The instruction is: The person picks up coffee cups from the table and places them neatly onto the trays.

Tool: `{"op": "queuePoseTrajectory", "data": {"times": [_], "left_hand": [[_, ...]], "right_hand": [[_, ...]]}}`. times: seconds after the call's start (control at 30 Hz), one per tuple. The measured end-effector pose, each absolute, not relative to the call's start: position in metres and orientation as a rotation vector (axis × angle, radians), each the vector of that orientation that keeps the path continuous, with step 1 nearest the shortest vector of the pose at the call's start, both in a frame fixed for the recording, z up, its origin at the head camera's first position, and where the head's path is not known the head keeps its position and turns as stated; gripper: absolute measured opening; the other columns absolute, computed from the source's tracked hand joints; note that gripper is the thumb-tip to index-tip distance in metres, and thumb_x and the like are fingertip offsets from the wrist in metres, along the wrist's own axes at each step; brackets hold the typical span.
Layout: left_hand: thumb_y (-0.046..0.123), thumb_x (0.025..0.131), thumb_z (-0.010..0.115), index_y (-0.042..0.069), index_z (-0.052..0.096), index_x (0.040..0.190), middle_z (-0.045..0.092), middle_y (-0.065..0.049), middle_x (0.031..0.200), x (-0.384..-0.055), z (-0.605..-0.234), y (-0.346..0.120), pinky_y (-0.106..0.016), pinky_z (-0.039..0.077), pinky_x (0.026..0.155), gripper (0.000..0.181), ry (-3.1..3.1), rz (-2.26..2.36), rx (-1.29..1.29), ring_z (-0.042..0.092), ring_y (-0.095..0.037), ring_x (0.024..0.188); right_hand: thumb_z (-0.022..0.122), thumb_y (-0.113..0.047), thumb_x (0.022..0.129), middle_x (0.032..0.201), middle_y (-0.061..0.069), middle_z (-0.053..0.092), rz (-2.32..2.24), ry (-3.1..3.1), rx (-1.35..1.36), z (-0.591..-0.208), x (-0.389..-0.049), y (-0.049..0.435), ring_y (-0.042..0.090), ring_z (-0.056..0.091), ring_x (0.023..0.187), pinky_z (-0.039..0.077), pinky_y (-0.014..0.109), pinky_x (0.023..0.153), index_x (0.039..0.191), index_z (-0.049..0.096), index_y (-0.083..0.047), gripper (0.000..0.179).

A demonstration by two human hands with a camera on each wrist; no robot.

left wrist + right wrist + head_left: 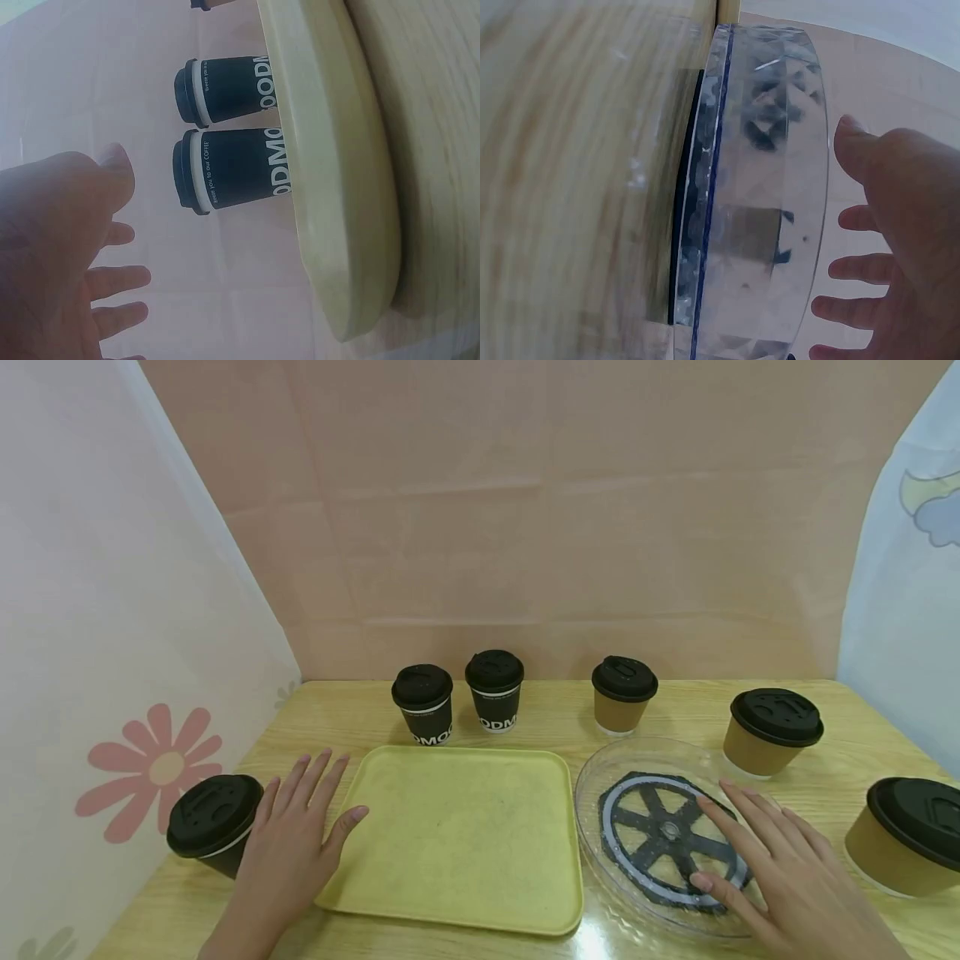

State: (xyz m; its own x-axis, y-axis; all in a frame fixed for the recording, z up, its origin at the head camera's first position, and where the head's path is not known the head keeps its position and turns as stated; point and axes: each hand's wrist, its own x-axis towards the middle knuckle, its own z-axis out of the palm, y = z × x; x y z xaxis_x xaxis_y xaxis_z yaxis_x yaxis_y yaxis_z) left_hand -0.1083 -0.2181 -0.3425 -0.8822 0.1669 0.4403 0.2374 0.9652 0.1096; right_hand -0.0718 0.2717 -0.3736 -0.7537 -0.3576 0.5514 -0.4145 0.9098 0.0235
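The left hand (296, 835) hovers with spread fingers between a black lidded cup (217, 818) and the left edge of a yellow tray (457, 835). Nothing lies in its grasp. Over the right part of a round clear dish (592, 860) is the right hand (787, 868), its fingers extended and holding nothing. In the right wrist view the dish's clear wall (765, 195) stands apart from the fingertips. A dark spoked wheel shape with a pale ring (671, 831) shows through the dish. From the left wrist, the tray's side (337, 187) appears beyond the thumb.
Behind the tray stand two black printed cups, one left (423, 703) and one right (495, 691). Brown cups with black lids stand behind the dish (622, 693), to its right rear (772, 731) and at the far right (903, 839). Cloth walls enclose the wooden table (337, 714).
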Motion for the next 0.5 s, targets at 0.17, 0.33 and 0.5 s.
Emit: {"op": "queuePoseTrajectory", "data": {"times": [0.17, 0.33, 0.5], "left_hand": [[0.048, 0.098, 0.052, 0.017, 0.037, 0.151, 0.037, -0.014, 0.155, -0.1074, -0.3416, -0.2185, -0.061, 0.017, 0.118, 0.063, -2.67, -0.222, -0.287, 0.032, -0.041, 0.142], [0.047, 0.097, 0.053, 0.017, 0.038, 0.15, 0.038, -0.014, 0.154, -0.1075, -0.3407, -0.2194, -0.061, 0.018, 0.118, 0.063, -2.65, -0.217, -0.279, 0.033, -0.04, 0.141], [0.046, 0.096, 0.055, 0.016, 0.04, 0.149, 0.039, -0.014, 0.153, -0.108, -0.3399, -0.22, -0.062, 0.021, 0.116, 0.062, -2.63, -0.212, -0.278, 0.034, -0.041, 0.141]], "right_hand": [[0.062, -0.061, 0.084, 0.143, 0.018, 0.048, 0.134, -2.502, 0.554, -0.3739, -0.0718, 0.2713, 0.035, 0.043, 0.13, -0.001, 0.039, 0.126, 0.149, 0.04, -0.021, 0.079], [0.062, -0.061, 0.084, 0.143, 0.018, 0.048, 0.138, -2.499, 0.558, -0.3744, -0.0714, 0.2712, 0.035, 0.043, 0.131, -0.002, 0.037, 0.126, 0.149, 0.04, -0.02, 0.079], [0.061, -0.062, 0.085, 0.143, 0.018, 0.048, 0.14, -2.492, 0.563, -0.3745, -0.0714, 0.2705, 0.036, 0.044, 0.129, -0.001, 0.039, 0.127, 0.148, 0.042, -0.02, 0.078]]}}
